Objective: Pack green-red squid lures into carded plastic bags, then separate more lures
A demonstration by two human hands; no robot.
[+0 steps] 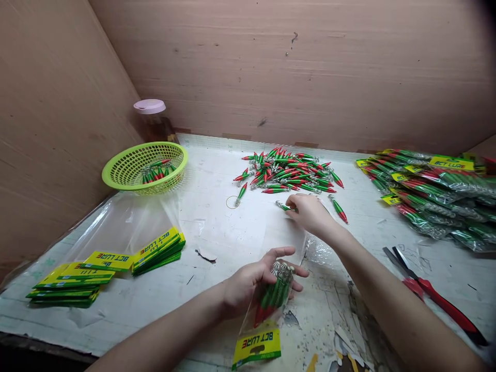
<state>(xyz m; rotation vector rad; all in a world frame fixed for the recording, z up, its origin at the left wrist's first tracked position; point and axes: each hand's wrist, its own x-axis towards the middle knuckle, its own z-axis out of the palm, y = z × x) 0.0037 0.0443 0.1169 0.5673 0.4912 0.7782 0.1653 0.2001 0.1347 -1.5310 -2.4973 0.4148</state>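
Observation:
My left hand (pixel 248 281) holds a clear plastic bag (pixel 267 310) with several green-and-red lures inside; a yellow BCT LURE header card (pixel 256 347) hangs at its lower end. My right hand (pixel 310 212) reaches forward and pinches one loose green-and-red lure (pixel 284 207) on the white table top (pixel 232 227). Just beyond it lies a pile of loose lures (pixel 290 173) with silver hooks.
A green plastic basket (pixel 145 166) with a few lures stands at the left, a pink-lidded jar (pixel 153 119) behind it. Stacks of yellow header cards (pixel 108 266) lie front left. Packed lure bags (pixel 434 191) pile up at the right. Red-handled scissors (pixel 430 292) lie near my right forearm.

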